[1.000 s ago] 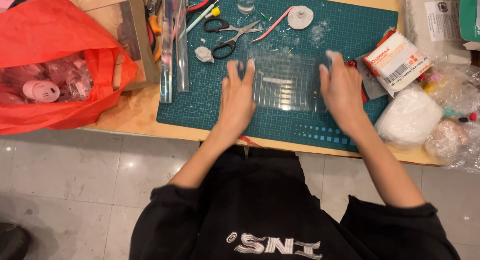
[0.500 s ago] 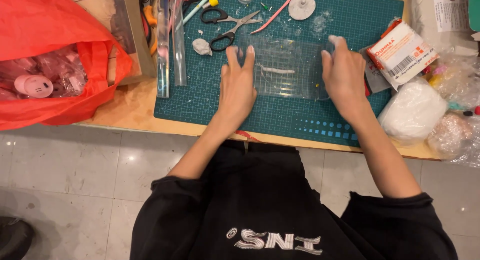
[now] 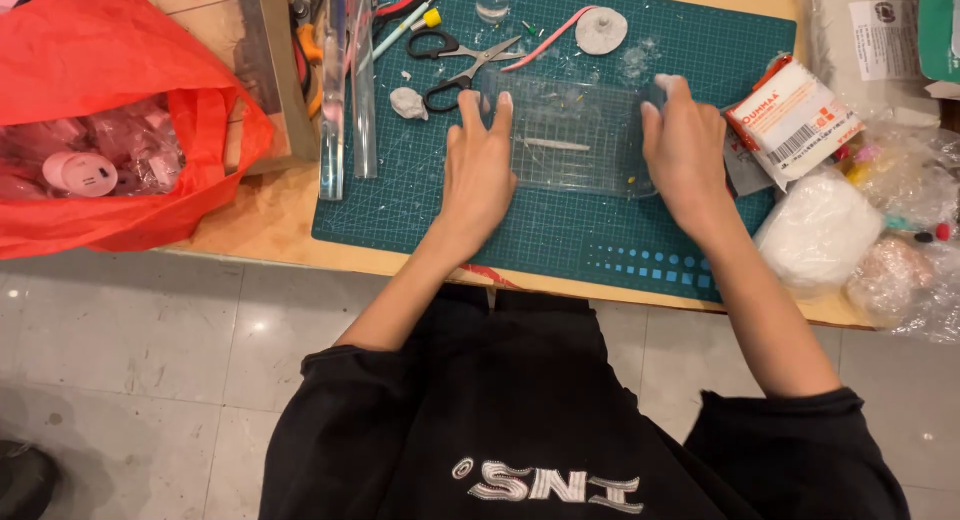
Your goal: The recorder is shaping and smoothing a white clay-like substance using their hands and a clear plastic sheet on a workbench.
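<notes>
While both hands press it, the clear plate (image 3: pixel 575 135) lies flat.

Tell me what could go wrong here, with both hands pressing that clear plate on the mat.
Two risks, likely. The left hand sits close to the scissors, so a slip forward could hit the blades. The clear plate, pressed by the right hand too, could slide on the cutting mat and smear the thin white strip under it.

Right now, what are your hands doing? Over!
Left hand and right hand flat on the clear plate, pressing a thin white clay strip. Scissors touch its far corner.
</notes>
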